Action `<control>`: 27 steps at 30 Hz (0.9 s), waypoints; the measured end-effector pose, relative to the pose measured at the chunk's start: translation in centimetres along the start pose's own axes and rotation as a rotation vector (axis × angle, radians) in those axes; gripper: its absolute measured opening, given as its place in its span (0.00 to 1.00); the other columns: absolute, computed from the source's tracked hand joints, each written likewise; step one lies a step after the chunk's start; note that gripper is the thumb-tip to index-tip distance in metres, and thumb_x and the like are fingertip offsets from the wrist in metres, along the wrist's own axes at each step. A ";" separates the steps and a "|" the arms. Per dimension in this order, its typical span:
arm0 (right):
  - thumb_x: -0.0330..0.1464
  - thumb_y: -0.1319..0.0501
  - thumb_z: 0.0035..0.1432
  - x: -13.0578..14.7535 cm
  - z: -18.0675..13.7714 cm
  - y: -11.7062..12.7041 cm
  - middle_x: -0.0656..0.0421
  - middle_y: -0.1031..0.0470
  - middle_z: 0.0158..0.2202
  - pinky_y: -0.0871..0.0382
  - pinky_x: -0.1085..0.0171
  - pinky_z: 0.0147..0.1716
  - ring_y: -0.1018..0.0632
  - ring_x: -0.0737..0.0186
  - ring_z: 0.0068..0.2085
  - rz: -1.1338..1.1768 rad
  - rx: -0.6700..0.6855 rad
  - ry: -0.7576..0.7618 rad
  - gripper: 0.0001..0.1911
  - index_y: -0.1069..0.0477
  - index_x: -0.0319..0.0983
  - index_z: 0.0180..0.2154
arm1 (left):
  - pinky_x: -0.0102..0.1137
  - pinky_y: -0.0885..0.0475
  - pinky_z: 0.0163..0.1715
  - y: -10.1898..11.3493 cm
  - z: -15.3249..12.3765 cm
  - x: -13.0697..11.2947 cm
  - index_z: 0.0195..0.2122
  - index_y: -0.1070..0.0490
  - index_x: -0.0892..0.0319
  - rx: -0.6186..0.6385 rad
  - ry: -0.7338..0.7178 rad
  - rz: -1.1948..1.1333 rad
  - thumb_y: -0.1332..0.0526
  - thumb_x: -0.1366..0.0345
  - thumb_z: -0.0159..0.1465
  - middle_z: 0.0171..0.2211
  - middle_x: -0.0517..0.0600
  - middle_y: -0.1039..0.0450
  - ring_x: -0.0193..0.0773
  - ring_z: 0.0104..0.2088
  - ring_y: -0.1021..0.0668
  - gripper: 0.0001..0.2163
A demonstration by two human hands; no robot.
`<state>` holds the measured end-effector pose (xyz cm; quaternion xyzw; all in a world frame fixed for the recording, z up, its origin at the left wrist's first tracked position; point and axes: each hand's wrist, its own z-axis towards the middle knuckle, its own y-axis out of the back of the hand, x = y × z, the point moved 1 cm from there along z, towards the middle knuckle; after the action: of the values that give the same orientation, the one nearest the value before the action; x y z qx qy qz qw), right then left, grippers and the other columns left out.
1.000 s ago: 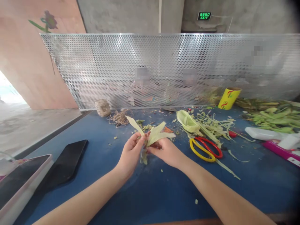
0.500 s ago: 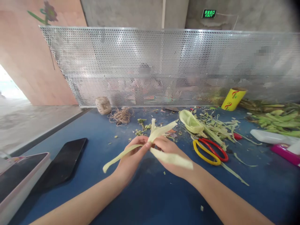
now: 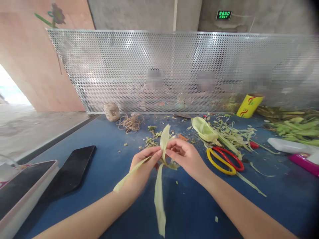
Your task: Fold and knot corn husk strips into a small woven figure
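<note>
Pale green corn husk strips [image 3: 159,199] meet between my two hands over the middle of the blue table. My left hand [image 3: 143,167] is closed, its thumb and fingers pinching the strips where they cross. Against the same crossing, the thumb and fingertips of my right hand [image 3: 185,156] press on the upright strip. One strip stands up, one lies over my left hand and a long one hangs down toward me. A short end shows below my right fingers. The exact crossing is partly hidden by my fingertips.
Scissors [image 3: 221,161] with red and yellow handles lie right of my hands, by a husk [image 3: 204,129] and shredded scraps. A phone [image 3: 72,169] lies left. Twine [image 3: 131,122], a yellow roll [image 3: 250,105] and a perforated metal screen [image 3: 119,66] stand behind; people sit beyond it.
The strip that lay over my right wrist now hangs down toward me. The upper strip points more upright, and my right hand has shifted slightly right, its fingers now showing more.
</note>
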<state>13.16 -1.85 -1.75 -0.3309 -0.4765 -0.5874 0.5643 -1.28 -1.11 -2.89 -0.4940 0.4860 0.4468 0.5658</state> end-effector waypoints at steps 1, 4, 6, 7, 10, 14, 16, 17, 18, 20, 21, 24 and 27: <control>0.34 0.41 0.51 0.0 0.0 0.0 0.62 0.33 0.25 0.38 0.69 0.24 0.30 0.68 0.26 0.009 -0.002 -0.015 0.05 0.35 0.39 0.29 | 0.24 0.33 0.22 -0.1 -0.1 -0.2 0.29 0.25 0.61 -0.005 0.009 0.013 0.34 0.63 0.49 0.21 0.47 0.27 0.31 0.22 0.28 0.08; 0.33 0.42 0.51 -0.1 -0.1 -0.1 0.63 0.34 0.25 0.38 0.69 0.25 0.31 0.68 0.26 0.018 -0.023 -0.015 0.04 0.35 0.39 0.28 | 0.23 0.34 0.19 -0.4 -0.5 -0.7 0.27 0.26 0.61 -0.011 0.018 0.034 0.34 0.63 0.49 0.19 0.46 0.28 0.30 0.19 0.29 0.07; 0.33 0.42 0.51 -0.1 -0.1 -0.2 0.63 0.34 0.24 0.38 0.69 0.25 0.32 0.68 0.26 0.016 -0.046 -0.010 0.03 0.34 0.39 0.28 | 0.24 0.33 0.21 -0.4 -0.8 -0.9 0.27 0.29 0.60 -0.011 0.016 0.008 0.36 0.62 0.51 0.20 0.45 0.29 0.31 0.21 0.28 0.07; 0.33 0.42 0.51 -0.2 -0.1 -0.2 0.63 0.34 0.23 0.38 0.68 0.25 0.32 0.68 0.25 0.017 -0.053 -0.015 0.04 0.34 0.39 0.28 | 0.24 0.33 0.22 -0.4 -0.9 -0.9 0.26 0.30 0.60 -0.010 0.010 -0.005 0.36 0.62 0.52 0.20 0.45 0.30 0.31 0.22 0.27 0.07; 0.34 0.42 0.50 -0.2 -0.2 -0.3 0.63 0.35 0.23 0.38 0.69 0.25 0.32 0.68 0.26 0.041 -0.057 -0.043 0.04 0.35 0.39 0.28 | 0.24 0.33 0.25 -0.4 -1.1 -1.0 0.25 0.33 0.59 0.016 -0.069 0.014 0.38 0.63 0.54 0.21 0.43 0.33 0.30 0.24 0.29 0.06; 0.36 0.43 0.51 -0.2 -0.1 -0.4 0.63 0.33 0.24 0.38 0.69 0.26 0.32 0.68 0.27 0.067 -0.041 -0.123 0.07 0.33 0.38 0.29 | 0.25 0.34 0.31 -0.3 -1.1 -1.1 0.28 0.32 0.58 0.049 -0.164 0.147 0.40 0.64 0.55 0.27 0.45 0.32 0.33 0.30 0.30 0.04; 0.38 0.43 0.52 -0.1 0.0 -0.4 0.63 0.32 0.24 0.39 0.69 0.25 0.32 0.68 0.26 0.074 -0.008 -0.145 0.09 0.32 0.38 0.29 | 0.26 0.35 0.33 -0.2 -1.1 -1.0 0.29 0.32 0.58 0.051 -0.173 0.189 0.40 0.64 0.55 0.30 0.47 0.32 0.34 0.32 0.30 0.04; 0.38 0.42 0.51 -0.1 0.0 -0.3 0.63 0.32 0.23 0.39 0.69 0.25 0.31 0.68 0.26 0.075 0.006 -0.141 0.09 0.31 0.38 0.29 | 0.27 0.35 0.33 -0.1 -1.0 -1.0 0.28 0.32 0.58 0.048 -0.185 0.193 0.40 0.64 0.55 0.31 0.47 0.32 0.35 0.32 0.30 0.04; 0.37 0.42 0.51 0.0 0.0 -0.3 0.63 0.31 0.23 0.39 0.69 0.25 0.31 0.68 0.25 0.071 0.017 -0.130 0.09 0.30 0.38 0.28 | 0.28 0.35 0.34 -0.1 -0.8 -0.9 0.27 0.32 0.58 0.043 -0.202 0.191 0.40 0.64 0.55 0.32 0.48 0.32 0.36 0.33 0.30 0.04; 0.37 0.41 0.50 0.0 -0.1 -0.3 0.63 0.30 0.23 0.39 0.69 0.25 0.31 0.68 0.25 0.051 0.019 -0.112 0.09 0.29 0.39 0.26 | 0.30 0.35 0.36 0.1 -0.6 -0.7 0.24 0.32 0.58 0.028 -0.252 0.198 0.39 0.64 0.54 0.34 0.49 0.32 0.38 0.35 0.29 0.04; 0.38 0.42 0.51 -0.1 -0.1 -0.2 0.62 0.29 0.23 0.39 0.68 0.25 0.30 0.67 0.26 0.042 0.010 -0.105 0.09 0.29 0.39 0.27 | 0.30 0.35 0.37 0.2 -0.5 -0.6 0.23 0.31 0.58 0.022 -0.279 0.215 0.38 0.65 0.53 0.34 0.50 0.33 0.39 0.36 0.29 0.04; 0.39 0.41 0.51 -0.4 -0.1 -0.1 0.61 0.27 0.26 0.37 0.67 0.27 0.28 0.64 0.29 0.045 -0.049 -0.083 0.10 0.27 0.40 0.30 | 0.32 0.37 0.40 0.3 -0.4 -0.6 0.22 0.31 0.58 0.016 -0.331 0.284 0.38 0.66 0.52 0.32 0.49 0.33 0.41 0.38 0.30 0.04; 0.39 0.38 0.47 -0.9 0.0 0.2 0.60 0.25 0.27 0.34 0.65 0.31 0.26 0.62 0.31 0.077 -0.157 -0.081 0.09 0.26 0.40 0.29 | 0.30 0.37 0.38 0.1 -0.5 -0.7 0.22 0.32 0.58 0.033 -0.295 0.280 0.39 0.66 0.53 0.30 0.48 0.32 0.39 0.36 0.30 0.05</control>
<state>13.46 -1.55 -2.51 -0.4156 -0.4383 -0.5868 0.5394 -1.57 -1.61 -2.19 -0.3416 0.4690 0.5806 0.5711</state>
